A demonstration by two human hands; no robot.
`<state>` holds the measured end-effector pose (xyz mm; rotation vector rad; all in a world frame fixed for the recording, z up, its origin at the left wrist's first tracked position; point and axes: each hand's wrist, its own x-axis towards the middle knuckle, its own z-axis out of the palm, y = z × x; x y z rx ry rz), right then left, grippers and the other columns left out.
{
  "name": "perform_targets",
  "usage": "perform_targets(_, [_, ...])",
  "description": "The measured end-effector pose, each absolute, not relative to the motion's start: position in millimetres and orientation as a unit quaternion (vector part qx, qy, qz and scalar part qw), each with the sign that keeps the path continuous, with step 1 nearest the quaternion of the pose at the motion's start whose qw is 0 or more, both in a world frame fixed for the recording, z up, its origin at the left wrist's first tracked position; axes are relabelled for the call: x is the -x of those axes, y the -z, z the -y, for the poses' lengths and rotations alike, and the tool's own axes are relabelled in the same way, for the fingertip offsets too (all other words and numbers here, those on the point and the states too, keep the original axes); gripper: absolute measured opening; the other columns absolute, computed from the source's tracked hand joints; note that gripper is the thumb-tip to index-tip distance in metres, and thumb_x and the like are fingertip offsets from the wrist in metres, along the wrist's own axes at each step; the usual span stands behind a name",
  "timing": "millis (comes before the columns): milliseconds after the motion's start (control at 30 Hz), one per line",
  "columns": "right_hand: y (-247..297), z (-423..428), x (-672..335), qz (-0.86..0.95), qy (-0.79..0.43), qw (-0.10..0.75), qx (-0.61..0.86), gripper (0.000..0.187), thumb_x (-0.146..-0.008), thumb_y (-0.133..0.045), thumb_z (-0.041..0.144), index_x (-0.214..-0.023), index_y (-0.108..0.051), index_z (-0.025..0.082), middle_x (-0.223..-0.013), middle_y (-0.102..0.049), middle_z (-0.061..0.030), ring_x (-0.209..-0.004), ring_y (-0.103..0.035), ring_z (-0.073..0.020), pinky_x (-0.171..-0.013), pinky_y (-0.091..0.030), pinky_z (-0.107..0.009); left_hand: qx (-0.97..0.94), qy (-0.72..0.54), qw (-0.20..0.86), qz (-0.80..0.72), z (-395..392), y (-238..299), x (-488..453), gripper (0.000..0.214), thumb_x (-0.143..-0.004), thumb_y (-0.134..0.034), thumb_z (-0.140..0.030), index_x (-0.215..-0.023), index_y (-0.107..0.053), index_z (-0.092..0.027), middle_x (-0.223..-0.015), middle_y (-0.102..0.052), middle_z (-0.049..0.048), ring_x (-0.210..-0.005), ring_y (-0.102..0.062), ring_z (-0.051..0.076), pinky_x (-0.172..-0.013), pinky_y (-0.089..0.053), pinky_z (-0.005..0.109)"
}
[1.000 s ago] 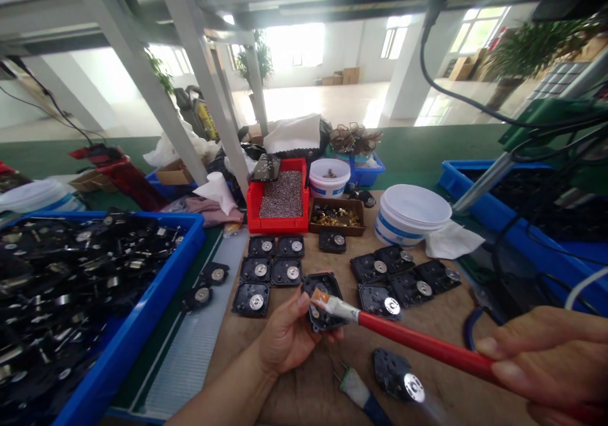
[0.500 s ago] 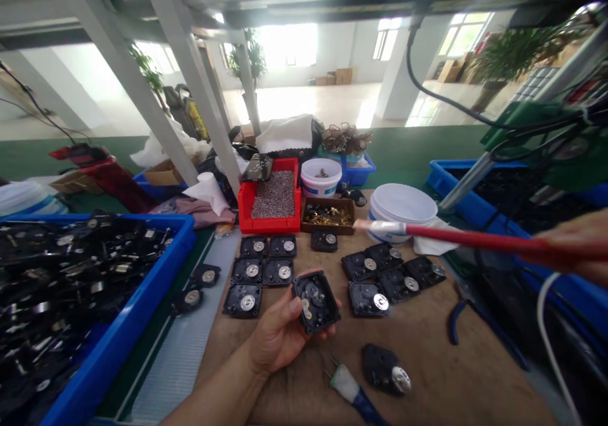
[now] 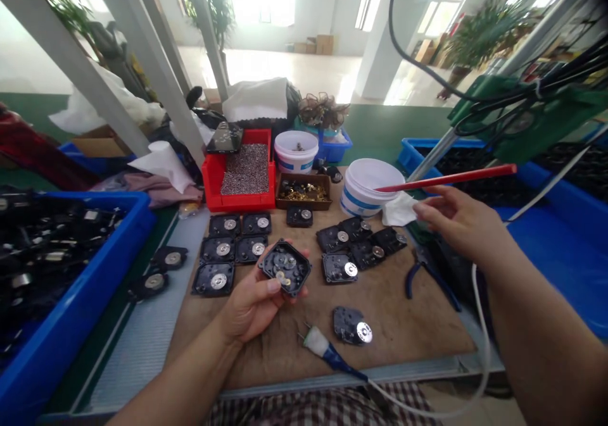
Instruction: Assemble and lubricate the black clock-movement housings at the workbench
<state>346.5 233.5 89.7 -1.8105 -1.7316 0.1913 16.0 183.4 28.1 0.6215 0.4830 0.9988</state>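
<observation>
My left hand (image 3: pixel 259 299) grips a black gear housing (image 3: pixel 286 268), its open side up, with small gears inside and my thumb at its edge. A red-handled brush (image 3: pixel 456 178) lies in the white bucket (image 3: pixel 363 206), its handle jutting out to the right over the rim and its tip hidden inside. Just below that handle is my right hand (image 3: pixel 463 223), fingers apart and apparently not gripping it. Similar black housings with silver discs lie on the brown mat: a group on the left (image 3: pixel 213 278), another on the right (image 3: pixel 339 268) and a single one (image 3: pixel 352 326) in front.
Behind the housings stand a red bin (image 3: pixel 213 182) of small metal parts, a brown tray (image 3: pixel 304 204) of brass pieces and a smaller white bucket (image 3: pixel 295 159). Blue-handled pliers (image 3: pixel 433 280) and a corded two-pronged tool (image 3: pixel 320 345) lie on the mat. Blue crates (image 3: pixel 95 299) flank the bench.
The brush has gone from my right hand's grip into the white bucket. My right hand has come inward and its fingers have parted. The view has tilted down; my left hand still holds the housing.
</observation>
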Motion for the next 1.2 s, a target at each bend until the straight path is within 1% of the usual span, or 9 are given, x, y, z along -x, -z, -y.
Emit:
perform_targets(133, [-55,-154,-308,0.782,-0.184,0.208,0.558,0.027,-0.082,-0.063,0.04,-0.102,-0.061,0.022,-0.066,-0.059,0.0021,-0.055,-0.057,-0.0145,-0.05,-0.043,-0.024,-0.278,-0.462,0.806,-0.243,-183,-30,-18,0.07,-0.071,-0.065,-0.008,-0.133,-0.038,-0.027,-0.127,-0.059,0.0104,-0.093,-0.067,0.022,-0.071,-0.049,0.025])
perform_targets(200, [-32,-128,-287,0.816,-0.189,0.152,0.524,0.026,-0.08,-0.066,0.034,-0.102,-0.057,0.022,-0.079,-0.062,-0.0008,-0.066,-0.06,-0.0179,-0.057,-0.046,-0.027,-0.276,-0.465,0.807,-0.237,-182,-30,-19,0.073,-0.07,-0.065,-0.007,-0.133,-0.034,-0.027,-0.124,-0.06,0.0095,-0.097,-0.066,0.023,-0.073,-0.049,0.025])
perform_targets(267, [-13,-116,-271,0.829,-0.182,0.138,0.51,0.014,-0.086,-0.059,0.031,-0.097,-0.056,0.021,-0.082,-0.062,-0.0029,-0.072,-0.062,-0.02,-0.062,-0.047,-0.03,-0.275,-0.471,0.808,-0.223,-181,-29,-20,0.073,-0.071,-0.067,-0.011,-0.132,-0.033,-0.027,-0.121,-0.062,0.0095,-0.098,-0.066,0.024,-0.073,-0.05,0.025])
perform_targets(367, [0,-115,-259,0.837,-0.185,0.142,0.495,0.008,-0.09,-0.052,0.028,-0.088,-0.055,0.021,-0.08,-0.062,-0.0032,-0.072,-0.061,-0.0205,-0.063,-0.046,-0.031,-0.269,-0.484,0.806,-0.209,-179,-29,-24,0.063,-0.076,-0.069,-0.026,-0.129,-0.035,-0.025,-0.115,-0.064,0.0096,-0.097,-0.066,0.026,-0.072,-0.051,0.028])
perform_targets(500, [4,-115,-259,0.838,-0.198,0.157,0.484,0.007,-0.087,-0.058,0.027,-0.091,-0.055,0.022,-0.081,-0.064,-0.0018,-0.074,-0.063,-0.0205,-0.063,-0.047,-0.029,-0.256,-0.491,0.802,-0.222,-169,-41,-31,0.047,-0.085,-0.061,-0.039,-0.124,-0.039,-0.023,-0.107,-0.066,0.0091,-0.091,-0.068,0.025,-0.071,-0.05,0.029])
perform_targets(667, [-3,-108,-270,0.824,-0.204,0.191,0.493,0.008,-0.09,-0.053,0.029,-0.093,-0.054,0.022,-0.071,-0.063,0.0004,-0.06,-0.062,-0.018,-0.053,-0.047,-0.026,-0.238,-0.482,0.806,-0.246,-129,-61,-31,0.053,-0.086,-0.06,-0.039,-0.13,-0.039,-0.02,-0.11,-0.065,0.0126,-0.101,-0.065,0.031,-0.079,-0.047,0.033])
perform_targets(867, [-46,-88,-245,0.826,-0.198,0.332,0.409,0.019,-0.091,-0.055,0.031,-0.108,-0.049,0.025,-0.074,-0.061,0.0019,-0.057,-0.059,-0.0143,-0.05,-0.047,-0.022,-0.173,-0.51,0.799,-0.269,-68,-55,-26,0.046,-0.088,-0.057,-0.027,-0.131,-0.045,-0.016,-0.121,-0.062,0.0151,-0.112,-0.058,0.029,-0.091,-0.041,0.037])
perform_targets(967, [-58,-77,-216,0.859,-0.196,0.336,0.333,0.018,-0.09,-0.054,0.026,-0.107,-0.049,0.024,-0.079,-0.062,-0.0006,-0.066,-0.061,-0.0171,-0.055,-0.049,-0.025,-0.141,-0.525,0.804,-0.243,-49,-48,-29,0.041,-0.089,-0.055,-0.029,-0.128,-0.05,-0.016,-0.121,-0.063,0.0139,-0.113,-0.057,0.025,-0.094,-0.04,0.035])
perform_targets(1200, [-56,-67,-202,0.882,-0.214,0.279,0.314,0.024,-0.085,-0.059,0.017,-0.106,-0.049,0.024,-0.088,-0.063,-0.0026,-0.077,-0.063,-0.0216,-0.063,-0.05,-0.032,-0.123,-0.543,0.801,-0.221,-28,-44,-34,0.035,-0.092,-0.049,-0.031,-0.124,-0.056,-0.017,-0.12,-0.064,0.0134,-0.108,-0.059,0.021,-0.092,-0.04,0.032])
